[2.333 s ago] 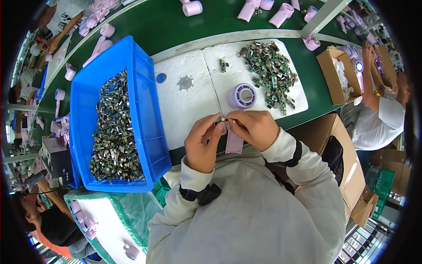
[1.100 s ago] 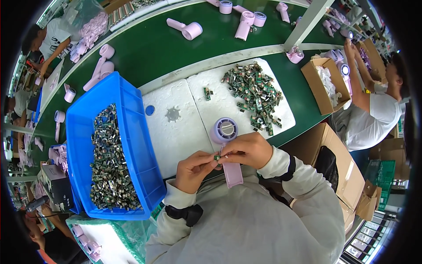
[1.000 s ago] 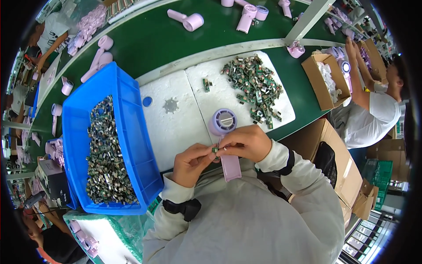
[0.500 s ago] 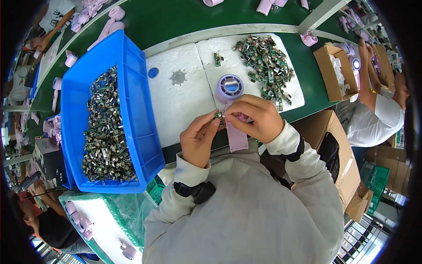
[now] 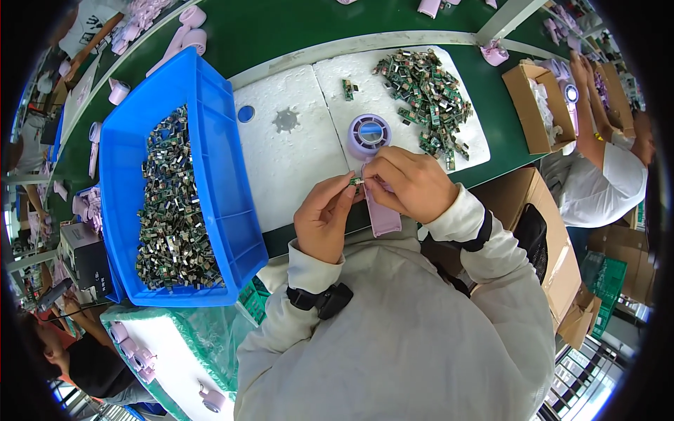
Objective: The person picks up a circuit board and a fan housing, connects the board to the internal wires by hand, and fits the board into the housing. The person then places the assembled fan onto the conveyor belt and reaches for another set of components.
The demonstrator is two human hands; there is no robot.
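Observation:
Between the thumb and forefinger of my left hand (image 5: 324,217) is a small green circuit board (image 5: 356,182). My right hand (image 5: 414,186) is closed in a pinch at the board's right edge; what its fingertips grip is too small to make out. Under both hands lies a pink-lilac handheld fan, its round head (image 5: 369,135) on the white foam board and its flat handle (image 5: 382,219) pointing toward me. The right hand covers the upper part of the handle.
Left of me stands a blue bin (image 5: 235,210) holding many circuit boards. A loose pile of boards (image 5: 428,98) and a single board (image 5: 349,89) lie on the foam sheet (image 5: 281,168). At right are a cardboard box (image 5: 526,130) and a co-worker (image 5: 597,175).
The circuit board has tilted more edge-on, and my right fingertips are closer to it. The whole view has shifted slightly; the fan stays under my hands.

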